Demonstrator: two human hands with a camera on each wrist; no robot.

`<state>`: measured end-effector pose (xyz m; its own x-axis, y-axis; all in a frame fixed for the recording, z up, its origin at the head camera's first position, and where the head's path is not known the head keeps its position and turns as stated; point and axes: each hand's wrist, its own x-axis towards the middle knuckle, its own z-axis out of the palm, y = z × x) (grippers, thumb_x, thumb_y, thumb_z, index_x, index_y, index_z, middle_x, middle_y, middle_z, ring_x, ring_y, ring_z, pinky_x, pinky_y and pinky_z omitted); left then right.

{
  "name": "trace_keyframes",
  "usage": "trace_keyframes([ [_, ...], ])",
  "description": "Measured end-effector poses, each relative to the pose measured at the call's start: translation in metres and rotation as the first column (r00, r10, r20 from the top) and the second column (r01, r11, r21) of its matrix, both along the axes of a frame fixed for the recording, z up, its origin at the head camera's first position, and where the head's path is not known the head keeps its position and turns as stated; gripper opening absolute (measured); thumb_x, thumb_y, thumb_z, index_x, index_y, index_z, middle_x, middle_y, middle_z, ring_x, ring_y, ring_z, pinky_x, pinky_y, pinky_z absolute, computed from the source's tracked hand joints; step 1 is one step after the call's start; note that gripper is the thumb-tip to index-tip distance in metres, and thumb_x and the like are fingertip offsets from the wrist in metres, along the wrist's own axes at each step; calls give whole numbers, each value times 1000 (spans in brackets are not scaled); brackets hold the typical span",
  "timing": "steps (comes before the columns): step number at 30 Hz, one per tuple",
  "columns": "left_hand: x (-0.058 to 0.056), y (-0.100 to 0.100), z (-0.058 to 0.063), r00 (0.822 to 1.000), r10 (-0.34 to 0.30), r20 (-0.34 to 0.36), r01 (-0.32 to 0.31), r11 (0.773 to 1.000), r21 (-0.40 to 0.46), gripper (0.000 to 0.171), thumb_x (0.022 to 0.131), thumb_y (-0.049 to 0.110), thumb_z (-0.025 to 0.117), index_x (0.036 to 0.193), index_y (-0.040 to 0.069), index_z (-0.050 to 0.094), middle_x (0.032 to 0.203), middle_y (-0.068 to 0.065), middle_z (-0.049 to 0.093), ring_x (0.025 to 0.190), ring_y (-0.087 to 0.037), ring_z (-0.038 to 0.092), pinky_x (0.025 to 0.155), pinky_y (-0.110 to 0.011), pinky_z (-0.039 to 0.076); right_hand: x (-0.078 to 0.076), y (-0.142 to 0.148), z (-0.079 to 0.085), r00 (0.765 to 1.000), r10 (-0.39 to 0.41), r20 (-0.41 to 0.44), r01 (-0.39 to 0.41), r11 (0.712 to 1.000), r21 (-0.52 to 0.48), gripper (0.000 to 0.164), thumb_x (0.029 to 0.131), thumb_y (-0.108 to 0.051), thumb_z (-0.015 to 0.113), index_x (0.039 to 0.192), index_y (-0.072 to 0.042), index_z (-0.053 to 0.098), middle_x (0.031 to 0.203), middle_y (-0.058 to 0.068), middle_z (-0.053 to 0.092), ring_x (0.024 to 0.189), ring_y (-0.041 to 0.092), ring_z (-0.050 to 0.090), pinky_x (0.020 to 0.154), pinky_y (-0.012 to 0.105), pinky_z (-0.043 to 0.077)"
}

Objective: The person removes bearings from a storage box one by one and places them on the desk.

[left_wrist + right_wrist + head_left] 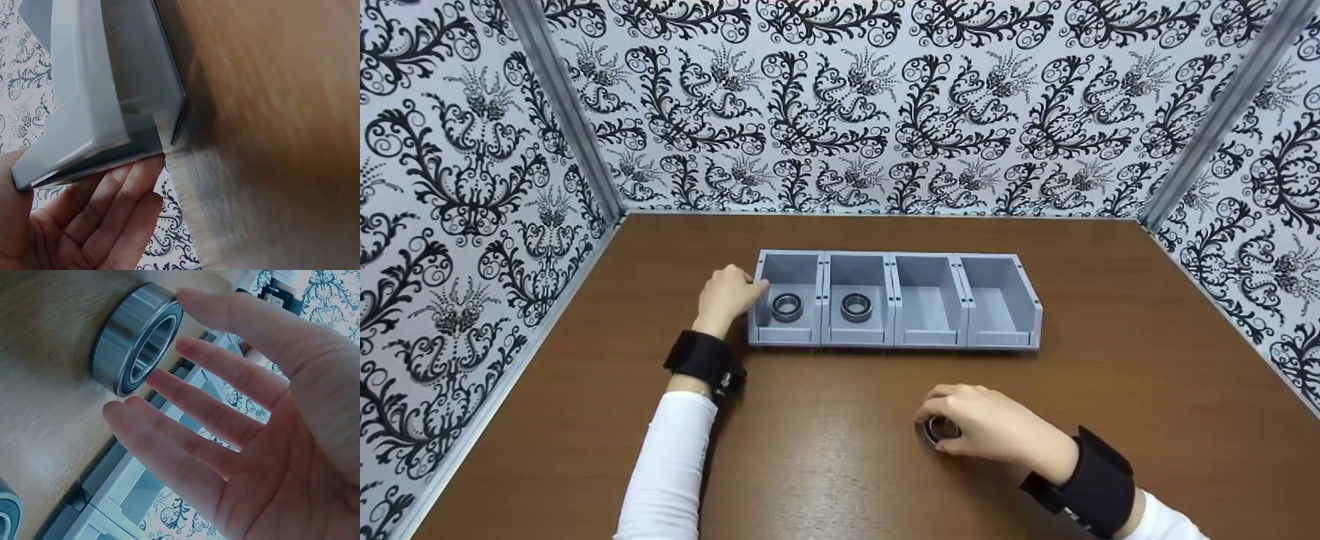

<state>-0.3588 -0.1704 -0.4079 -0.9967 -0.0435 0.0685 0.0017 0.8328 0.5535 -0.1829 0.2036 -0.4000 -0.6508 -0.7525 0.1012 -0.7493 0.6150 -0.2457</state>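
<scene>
My left hand [727, 294] grips the left end wall of a grey row of bins [782, 336]; in the left wrist view its fingers [132, 185] lie along the outside of the bin wall [84, 90]. My right hand [986, 424] reaches over a ball bearing [931, 441] on the table in front of the bins. In the right wrist view the fingers [208, 405] are spread, and the thumb tip lies right at the rim of that steel bearing [124, 337]. The hand partly hides the bearing in the head view.
One bearing [787, 308] lies in the leftmost bin and another bearing [856, 308] in the bin beside it. Part of a bearing [7, 517] shows at the right wrist view's lower left. Patterned walls [847, 112] border the brown table [810, 450].
</scene>
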Motion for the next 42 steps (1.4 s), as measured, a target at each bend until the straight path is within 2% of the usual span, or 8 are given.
trace_keyframes([
  [8, -1, -1, -1, 1000, -4, -3, 4, 1000, 6, 42, 97, 37, 67, 110, -2, 79, 122, -28, 71, 110, -48, 69, 92, -59, 53, 1, 2, 2, 999, -33, -36, 31, 999, -44, 27, 83, -8, 83, 109, -15, 76, 114, 3, 71, 101, 23, 71, 79, 42, 59],
  [17, 0, -2, -2, 1000, 0, -5, 0, 1000, 6, 41, 97, 37, 67, 110, 0, 80, 122, -27, 71, 109, -47, 69, 90, -60, 54, -3, 8, 6, 994, -84, -65, 79, 994, -80, 31, 88, -9, 81, 119, -4, 75, 119, 11, 71, 105, 29, 71, 86, 45, 58],
  [26, -1, -1, -1, 1000, -2, 1, 2, 1000, 0, 43, 97, 37, 67, 113, -1, 79, 123, -29, 70, 111, -49, 68, 91, -60, 54, -10, 17, 7, 984, -133, -122, 115, 983, -141, 35, 91, -11, 81, 124, -2, 72, 123, 14, 70, 111, 32, 70, 91, 49, 56],
  [36, -1, -1, -1, 1000, 2, 5, -2, 1000, 3, 44, 97, 37, 67, 114, -1, 78, 124, -30, 69, 111, -49, 68, 92, -60, 53, -18, 32, 12, 956, -254, -148, 223, 954, -199, 35, 92, -10, 80, 125, -3, 72, 121, 15, 71, 111, 35, 70, 92, 52, 56],
  [42, 0, -1, -1, 1000, -1, -12, 1, 1000, 9, 39, 95, 37, 67, 103, 1, 81, 117, -28, 72, 104, -46, 70, 87, -59, 54, -21, 42, 12, 937, -310, -158, 266, 931, -250, 35, 90, -9, 82, 123, -3, 74, 122, 14, 72, 115, 36, 69, 96, 53, 54],
])
